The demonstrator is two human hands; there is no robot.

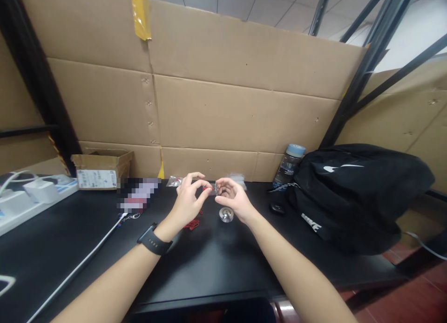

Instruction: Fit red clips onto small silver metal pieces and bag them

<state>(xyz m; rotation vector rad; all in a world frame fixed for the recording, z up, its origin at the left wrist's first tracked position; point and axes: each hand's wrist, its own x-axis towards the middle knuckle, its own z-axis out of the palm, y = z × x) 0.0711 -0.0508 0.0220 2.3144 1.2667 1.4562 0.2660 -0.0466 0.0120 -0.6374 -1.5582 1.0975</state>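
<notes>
My left hand (191, 197), with a dark watch on its wrist, pinches a thin red cord (207, 188) between thumb and forefinger. Close beside it on the right, my right hand (233, 197) has curled fingers and its thumb near a small clear piece (217, 188), too small to make out fully. Below the hands, a round, shiny metal and clear object (226, 215) rests on the black table. More red cord (192, 224) lies coiled under my left hand. Behind the hands are a small clear bag (174, 181) on the left and a clear packet (240, 179) on the right.
An open cardboard box (101, 169), a blurred phone-like object (139, 195) with a white cable (84, 262), and a power strip (42, 199) are left. A bottle (288, 167), a small black object (277, 209) and a black bag (356, 197) are right. Cardboard (226, 118) stands behind.
</notes>
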